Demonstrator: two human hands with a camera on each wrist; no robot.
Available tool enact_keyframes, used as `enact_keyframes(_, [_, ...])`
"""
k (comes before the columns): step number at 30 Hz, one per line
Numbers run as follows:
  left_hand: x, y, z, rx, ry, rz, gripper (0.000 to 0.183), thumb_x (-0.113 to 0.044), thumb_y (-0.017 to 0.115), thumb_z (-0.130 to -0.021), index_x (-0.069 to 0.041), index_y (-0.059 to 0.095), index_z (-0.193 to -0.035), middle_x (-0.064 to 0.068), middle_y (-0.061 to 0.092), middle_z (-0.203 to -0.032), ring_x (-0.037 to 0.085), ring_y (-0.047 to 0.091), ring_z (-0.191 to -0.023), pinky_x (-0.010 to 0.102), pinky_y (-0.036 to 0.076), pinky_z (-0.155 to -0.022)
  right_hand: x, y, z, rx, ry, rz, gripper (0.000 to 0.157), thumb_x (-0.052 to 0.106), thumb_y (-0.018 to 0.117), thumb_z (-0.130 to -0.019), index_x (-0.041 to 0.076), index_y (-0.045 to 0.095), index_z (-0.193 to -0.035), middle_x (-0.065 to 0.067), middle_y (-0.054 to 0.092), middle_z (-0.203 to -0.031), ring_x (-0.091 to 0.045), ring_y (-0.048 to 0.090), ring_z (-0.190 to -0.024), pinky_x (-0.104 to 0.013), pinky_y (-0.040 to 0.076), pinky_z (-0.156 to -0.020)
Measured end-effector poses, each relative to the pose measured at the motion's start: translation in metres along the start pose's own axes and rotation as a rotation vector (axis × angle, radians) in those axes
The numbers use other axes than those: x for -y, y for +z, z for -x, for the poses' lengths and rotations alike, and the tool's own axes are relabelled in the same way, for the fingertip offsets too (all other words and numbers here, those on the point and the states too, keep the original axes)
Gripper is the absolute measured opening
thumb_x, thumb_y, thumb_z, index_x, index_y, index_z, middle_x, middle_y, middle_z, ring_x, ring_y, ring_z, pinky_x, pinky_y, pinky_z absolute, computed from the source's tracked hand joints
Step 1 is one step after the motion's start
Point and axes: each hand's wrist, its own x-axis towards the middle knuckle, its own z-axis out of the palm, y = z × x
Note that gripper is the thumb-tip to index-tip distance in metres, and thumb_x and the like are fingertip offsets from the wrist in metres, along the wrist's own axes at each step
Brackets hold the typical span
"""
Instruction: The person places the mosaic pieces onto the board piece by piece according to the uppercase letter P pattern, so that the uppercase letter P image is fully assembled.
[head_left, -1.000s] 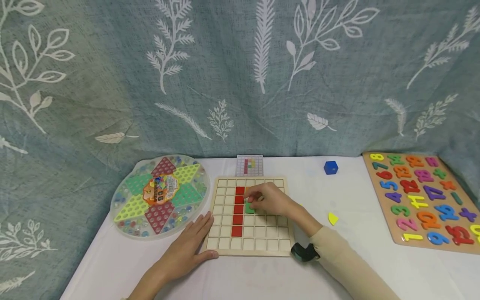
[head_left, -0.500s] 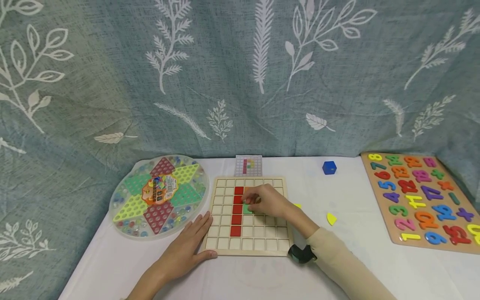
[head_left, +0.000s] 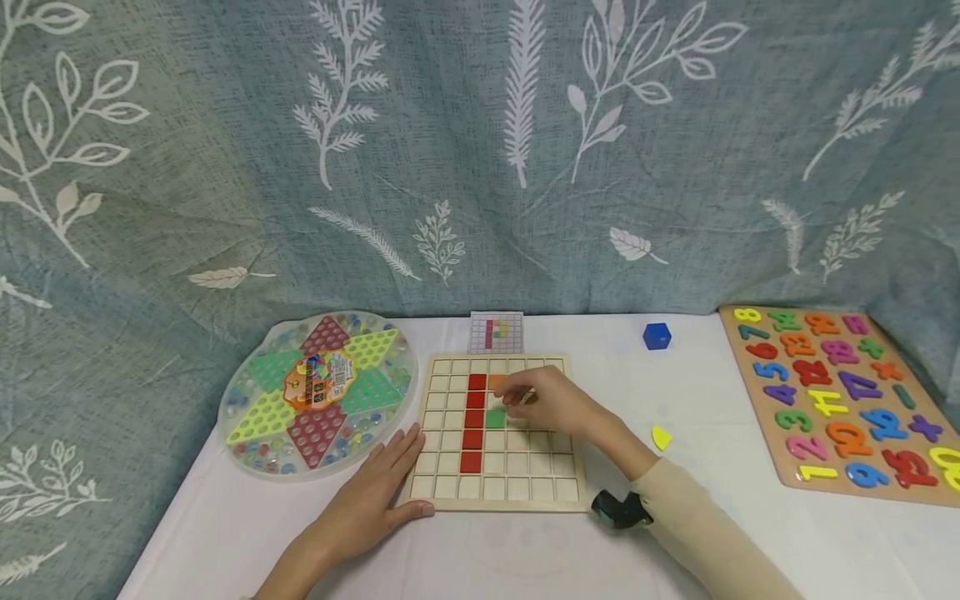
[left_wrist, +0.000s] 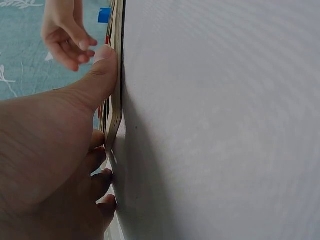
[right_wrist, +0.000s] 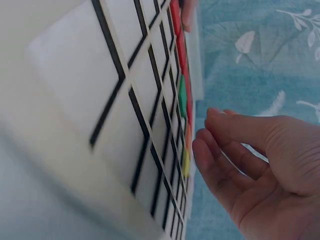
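A wooden grid board (head_left: 495, 506) lies on the white cloth, with a column of red square tiles (head_left: 472, 439) set in its cells. Beside that column sit a green tile (head_left: 496, 418) and, higher up, an orange tile (head_left: 497, 382). My right hand (head_left: 551, 400) hovers above these cells with its fingers loosely bent and nothing between them. In the right wrist view, a yellow tile (right_wrist: 186, 162) also shows on the board. My left hand (head_left: 375, 492) rests at the board's lower left corner, fingers along the left side and thumb at the front edge.
A small pattern card (head_left: 496, 332) lies behind the board. To the left is a round Chinese checkers board (head_left: 320, 396) with marbles. On the right are a blue cube (head_left: 656, 336), a yellow quarter-round piece (head_left: 662, 437) and a number puzzle board (head_left: 855, 400).
My right hand has let go of the green tile and drawn back slightly to the right, uncovering the tile in its cell. My left hand has stayed in place.
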Motion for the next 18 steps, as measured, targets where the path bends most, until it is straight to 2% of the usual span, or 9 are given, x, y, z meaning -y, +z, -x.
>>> enact_keyframes(10, [-0.001, -0.001, 0.001, -0.002, 0.000, 0.012, 0.088, -0.052, 0.065, -0.088, -0.003, 0.032, -0.152, 0.010, 0.024, -0.161, 0.035, 0.022, -0.146, 0.049, 0.015, -0.119, -0.016, -0.034, 0.032, -0.047, 0.033, 0.036, 0.025, -0.003, 0.070, -0.087, -0.004, 0.069, -0.112, -0.012, 0.072, -0.098, -0.020, 0.066, -0.089, -0.030, 0.059, -0.079])
enact_keyframes(18, [0.000, -0.001, -0.001, 0.017, -0.008, 0.008, 0.088, -0.053, 0.064, -0.088, -0.003, 0.031, -0.153, 0.009, 0.023, -0.161, 0.034, 0.021, -0.147, 0.049, 0.016, -0.120, -0.035, -0.063, 0.067, -0.101, 0.141, 0.093, 0.028, -0.004, 0.072, -0.085, -0.004, 0.069, -0.113, -0.010, 0.071, -0.098, -0.020, 0.065, -0.089, -0.033, 0.059, -0.078])
